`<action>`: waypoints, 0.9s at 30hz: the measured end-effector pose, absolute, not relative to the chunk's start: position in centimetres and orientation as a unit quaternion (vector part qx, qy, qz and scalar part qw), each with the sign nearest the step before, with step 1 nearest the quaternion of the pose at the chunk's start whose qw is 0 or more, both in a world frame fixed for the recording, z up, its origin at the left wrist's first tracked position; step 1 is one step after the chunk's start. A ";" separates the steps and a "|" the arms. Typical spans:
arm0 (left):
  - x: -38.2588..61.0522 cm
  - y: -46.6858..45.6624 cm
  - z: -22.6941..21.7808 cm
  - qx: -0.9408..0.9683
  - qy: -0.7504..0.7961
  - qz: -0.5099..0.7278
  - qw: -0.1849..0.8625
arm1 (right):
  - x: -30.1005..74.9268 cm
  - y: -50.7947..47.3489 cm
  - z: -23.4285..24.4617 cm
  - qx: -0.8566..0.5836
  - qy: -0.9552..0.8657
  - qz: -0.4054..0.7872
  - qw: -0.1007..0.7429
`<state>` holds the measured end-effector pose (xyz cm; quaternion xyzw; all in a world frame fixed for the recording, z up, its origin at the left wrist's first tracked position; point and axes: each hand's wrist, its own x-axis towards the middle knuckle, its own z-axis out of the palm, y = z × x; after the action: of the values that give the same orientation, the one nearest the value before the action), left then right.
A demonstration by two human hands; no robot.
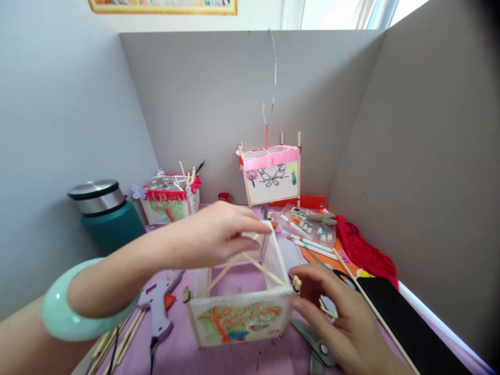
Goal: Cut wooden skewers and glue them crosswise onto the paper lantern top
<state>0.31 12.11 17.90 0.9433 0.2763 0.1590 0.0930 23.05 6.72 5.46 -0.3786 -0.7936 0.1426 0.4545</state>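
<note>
Box-shaped lantern frame of pale wooden sticks and white panels, orange tree drawn on front (pixel 238 319): upright at middle of purple-covered counter (pixel 175 357). Left hand (pixel 224 229): over far right corner, fingers extended; grasp cannot be determined. Right hand (pixel 344 317): thumb and fingers either side of near right corner post; firm hold unconfirmed. Lilac glue gun (pixel 158 307): left of frame. Pink-trimmed white lantern (pixel 272 182): behind, below red cord (pixel 267 136).

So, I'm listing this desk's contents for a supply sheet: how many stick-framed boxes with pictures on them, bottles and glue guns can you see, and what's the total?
Stick-framed boxes: 3
Bottle: 1
Glue gun: 1
Total: 5
</note>
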 end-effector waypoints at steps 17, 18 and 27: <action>-7.2 13.6 14.4 0.760 0.600 0.202 0.145 | 19.3 9.9 12.8 -0.399 -0.886 0.016 0.237; -7.0 13.6 14.4 0.753 0.604 0.206 0.159 | 18.8 10.0 13.0 -0.411 -0.887 0.002 0.212; -6.7 15.4 12.1 0.716 0.589 0.265 0.265 | 17.0 10.6 15.0 -0.463 -0.883 0.016 0.076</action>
<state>-6.67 15.35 12.06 0.7159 0.5890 0.2655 0.2646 16.99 10.61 15.00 -0.4633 -0.8828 0.0162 0.0761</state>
